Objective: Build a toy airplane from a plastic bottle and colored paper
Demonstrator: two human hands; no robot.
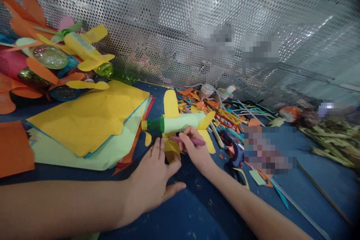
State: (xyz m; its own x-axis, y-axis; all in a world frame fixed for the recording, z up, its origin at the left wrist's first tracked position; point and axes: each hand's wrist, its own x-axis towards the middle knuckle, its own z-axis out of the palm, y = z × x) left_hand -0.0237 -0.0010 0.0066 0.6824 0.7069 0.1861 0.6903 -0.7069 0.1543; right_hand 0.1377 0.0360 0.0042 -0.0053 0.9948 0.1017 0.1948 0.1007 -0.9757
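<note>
A green bottle wrapped in pale green paper lies on its side on the blue table, its yellow cap pointing left. Yellow paper wings and tail pieces stick out from it. In my right hand is a purple pen, its tip over the lower yellow wing beside the bottle. My left hand rests on the table with fingers spread, fingertips at the left edge of that wing. A small yellow paper piece lies below the bottle's neck.
Coloured paper sheets are stacked at the left, with decorated bottles piled behind. Paper scraps, sticks and a blue glue gun lie to the right. Dried stalks are at the far right. A perforated metal panel stands behind.
</note>
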